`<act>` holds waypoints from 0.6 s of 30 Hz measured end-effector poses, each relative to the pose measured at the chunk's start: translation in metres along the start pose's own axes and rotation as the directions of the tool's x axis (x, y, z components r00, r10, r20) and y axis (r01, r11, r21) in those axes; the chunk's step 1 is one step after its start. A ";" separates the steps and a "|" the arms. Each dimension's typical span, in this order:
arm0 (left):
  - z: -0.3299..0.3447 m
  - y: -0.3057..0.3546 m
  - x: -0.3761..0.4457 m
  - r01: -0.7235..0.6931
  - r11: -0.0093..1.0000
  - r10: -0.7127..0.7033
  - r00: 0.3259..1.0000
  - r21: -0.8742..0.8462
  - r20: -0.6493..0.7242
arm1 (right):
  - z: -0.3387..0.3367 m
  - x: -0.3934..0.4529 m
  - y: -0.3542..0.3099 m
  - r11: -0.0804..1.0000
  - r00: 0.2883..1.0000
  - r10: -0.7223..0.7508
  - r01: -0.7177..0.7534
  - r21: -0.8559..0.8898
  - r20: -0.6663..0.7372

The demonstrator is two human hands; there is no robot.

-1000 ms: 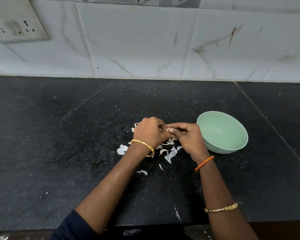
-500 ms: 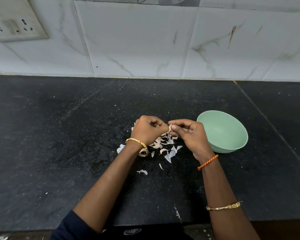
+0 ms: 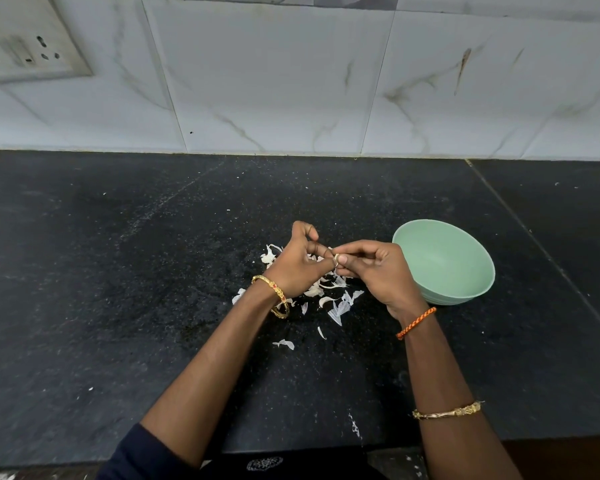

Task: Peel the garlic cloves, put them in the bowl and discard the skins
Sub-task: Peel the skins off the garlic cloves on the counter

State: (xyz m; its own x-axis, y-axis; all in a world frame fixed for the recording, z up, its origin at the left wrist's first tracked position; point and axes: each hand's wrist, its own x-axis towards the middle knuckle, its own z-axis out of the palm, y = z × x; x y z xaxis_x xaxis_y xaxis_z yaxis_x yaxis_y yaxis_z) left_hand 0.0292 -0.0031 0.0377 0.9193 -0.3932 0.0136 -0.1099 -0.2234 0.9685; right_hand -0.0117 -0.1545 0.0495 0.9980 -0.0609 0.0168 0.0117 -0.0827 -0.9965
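Here both hands (image 3: 300,263) (image 3: 378,268) pinch the garlic clove (image 3: 335,260) between their fingertips.

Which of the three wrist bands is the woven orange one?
The braided orange thread band on the right wrist, nearest the pale green bowl; the other two are gold metal bangles.

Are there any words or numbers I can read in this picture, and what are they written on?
No words or numbers can be read here.
The white patch on the dark clothing at the bottom edge: too small and blurred to tell whether it is writing.
The wall socket plate: only holes and switches, no label legible.
The green bowl: plain, with no print showing.
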 end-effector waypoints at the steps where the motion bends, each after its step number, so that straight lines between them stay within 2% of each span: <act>1: 0.000 0.000 -0.001 -0.006 1.000 0.006 1.000 0.018 0.001 | 0.001 0.000 0.000 1.000 1.000 0.001 -0.001 -0.001 -0.004; 10: 0.005 -0.002 -0.007 -0.102 0.990 0.106 0.994 0.094 -0.039 | 0.002 0.001 0.004 0.998 0.997 0.032 -0.028 0.051 -0.076; 18: -0.008 -0.009 -0.007 0.004 0.999 0.001 0.994 0.051 -0.112 | -0.003 0.001 0.005 0.980 0.984 0.112 -0.087 0.178 -0.138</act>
State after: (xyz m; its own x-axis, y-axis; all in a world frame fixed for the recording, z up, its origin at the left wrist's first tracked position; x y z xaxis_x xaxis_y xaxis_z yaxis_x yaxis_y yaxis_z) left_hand 0.0268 0.0093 0.0306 0.9557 -0.2911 0.0427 -0.1249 -0.2701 0.9547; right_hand -0.0107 -0.1578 0.0445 0.9749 -0.2063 -0.0838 -0.0638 0.1016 -0.9928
